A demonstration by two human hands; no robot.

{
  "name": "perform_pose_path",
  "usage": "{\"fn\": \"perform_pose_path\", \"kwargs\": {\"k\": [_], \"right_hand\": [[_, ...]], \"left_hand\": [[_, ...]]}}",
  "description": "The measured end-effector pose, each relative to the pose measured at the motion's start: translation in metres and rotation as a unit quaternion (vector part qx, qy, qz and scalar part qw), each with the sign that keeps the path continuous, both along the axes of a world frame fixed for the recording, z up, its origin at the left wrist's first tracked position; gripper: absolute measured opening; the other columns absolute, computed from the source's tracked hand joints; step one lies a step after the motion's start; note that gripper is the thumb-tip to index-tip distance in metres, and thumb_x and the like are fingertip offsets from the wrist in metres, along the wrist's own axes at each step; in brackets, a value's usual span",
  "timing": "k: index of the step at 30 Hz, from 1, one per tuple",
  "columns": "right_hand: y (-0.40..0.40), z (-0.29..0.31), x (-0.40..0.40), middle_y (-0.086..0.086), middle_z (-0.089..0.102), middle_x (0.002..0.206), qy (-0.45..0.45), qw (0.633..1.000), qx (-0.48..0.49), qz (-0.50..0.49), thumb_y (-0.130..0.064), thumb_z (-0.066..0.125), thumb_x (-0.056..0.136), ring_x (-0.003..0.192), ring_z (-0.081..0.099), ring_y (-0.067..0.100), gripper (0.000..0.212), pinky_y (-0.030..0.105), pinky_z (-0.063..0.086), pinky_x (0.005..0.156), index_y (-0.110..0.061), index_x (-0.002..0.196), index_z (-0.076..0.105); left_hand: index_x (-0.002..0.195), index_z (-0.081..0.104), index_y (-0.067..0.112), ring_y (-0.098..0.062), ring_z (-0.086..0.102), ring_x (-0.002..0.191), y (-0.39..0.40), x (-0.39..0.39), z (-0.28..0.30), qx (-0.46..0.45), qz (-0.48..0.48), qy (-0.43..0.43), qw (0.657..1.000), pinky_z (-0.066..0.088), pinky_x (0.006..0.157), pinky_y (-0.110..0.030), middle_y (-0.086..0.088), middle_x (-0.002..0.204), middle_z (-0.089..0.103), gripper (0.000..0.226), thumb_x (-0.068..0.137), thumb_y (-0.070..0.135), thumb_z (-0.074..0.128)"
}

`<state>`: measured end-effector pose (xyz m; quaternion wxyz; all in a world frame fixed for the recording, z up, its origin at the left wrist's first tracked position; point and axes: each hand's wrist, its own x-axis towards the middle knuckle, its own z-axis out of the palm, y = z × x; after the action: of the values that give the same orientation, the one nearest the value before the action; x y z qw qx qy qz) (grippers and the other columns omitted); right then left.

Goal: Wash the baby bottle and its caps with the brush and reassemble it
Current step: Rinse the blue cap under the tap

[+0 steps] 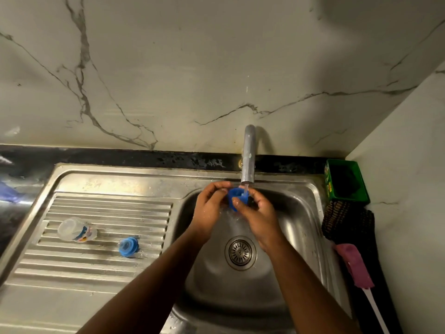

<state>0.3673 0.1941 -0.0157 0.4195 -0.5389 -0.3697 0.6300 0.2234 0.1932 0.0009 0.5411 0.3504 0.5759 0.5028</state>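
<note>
Both hands hold a blue cap [234, 197] under running water from the tap [248, 155], above the sink bowl [298, 213]. My left hand [210, 208] pinches the cap from the left, and my right hand [256, 213] grips it from the right and below. The clear baby bottle [76, 229] lies on its side on the ribbed drainboard [108, 213]. A blue collar with the teat [128, 247] sits on the drainboard to the right of the bottle. The pink-headed brush [354, 266] with a white handle lies on the counter right of the sink.
A green box [346, 180] stands in the back right corner, with a dark netted scrubber [344, 220] in front of it. The drain strainer [240, 253] is at the bowl's centre. A marble wall rises behind and to the right.
</note>
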Motion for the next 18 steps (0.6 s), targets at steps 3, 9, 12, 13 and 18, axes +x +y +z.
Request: {"fn": "perform_pose_path", "kwargs": {"k": [3, 9, 12, 13, 18], "right_hand": [[-0.003, 0.001, 0.0, 0.002, 0.074, 0.122, -0.031, 0.998, 0.045, -0.006, -0.005, 0.085, 0.082, 0.114, 0.071, 0.018, 0.053, 0.04, 0.059, 0.099, -0.024, 0.127, 0.063], [-0.009, 0.014, -0.004, 0.001, 0.074, 0.12, -0.024, 0.995, 0.096, -0.031, -0.001, 0.084, 0.082, 0.111, 0.072, 0.015, 0.054, 0.029, 0.059, 0.089, -0.022, 0.127, 0.062], [-0.013, 0.016, -0.001, -0.006, 0.074, 0.12, -0.04, 0.994, 0.097, -0.007, -0.006, 0.085, 0.082, 0.112, 0.071, 0.011, 0.054, 0.029, 0.059, 0.094, -0.03, 0.125, 0.062], [-0.013, 0.016, 0.002, -0.008, 0.073, 0.12, -0.05, 0.993, 0.099, -0.026, -0.008, 0.084, 0.084, 0.112, 0.07, 0.009, 0.053, 0.028, 0.059, 0.093, -0.032, 0.125, 0.061], [-0.019, 0.016, 0.005, -0.009, 0.074, 0.119, -0.051, 0.991, 0.123, -0.032, -0.005, 0.082, 0.086, 0.112, 0.07, 0.01, 0.051, 0.025, 0.058, 0.092, -0.026, 0.127, 0.062]], "left_hand": [[0.114, 0.072, 0.012, -0.028, 0.074, 0.102, 0.011, -0.002, 0.004, -0.05, 0.033, 0.0, 0.998, 0.062, 0.086, -0.039, -0.01, 0.108, 0.077, 0.022, 0.105, 0.015, 0.052], [0.113, 0.073, 0.027, -0.023, 0.074, 0.104, 0.042, 0.007, 0.014, -0.065, 0.001, 0.062, 0.996, 0.06, 0.096, -0.047, 0.0, 0.111, 0.077, 0.026, 0.104, 0.012, 0.054], [0.129, 0.067, 0.019, -0.027, 0.072, 0.104, 0.049, 0.014, 0.021, -0.078, -0.037, 0.022, 0.996, 0.06, 0.094, -0.041, -0.005, 0.111, 0.075, 0.028, 0.107, 0.027, 0.051], [0.128, 0.067, 0.018, -0.025, 0.072, 0.102, 0.049, 0.017, 0.023, -0.083, -0.048, 0.009, 0.995, 0.06, 0.091, -0.038, -0.004, 0.107, 0.075, 0.031, 0.108, 0.033, 0.049], [0.108, 0.067, 0.016, -0.015, 0.072, 0.079, 0.044, 0.027, 0.028, -0.118, -0.075, -0.036, 0.989, 0.059, 0.076, -0.028, -0.007, 0.092, 0.074, 0.047, 0.104, 0.056, 0.043]]}}
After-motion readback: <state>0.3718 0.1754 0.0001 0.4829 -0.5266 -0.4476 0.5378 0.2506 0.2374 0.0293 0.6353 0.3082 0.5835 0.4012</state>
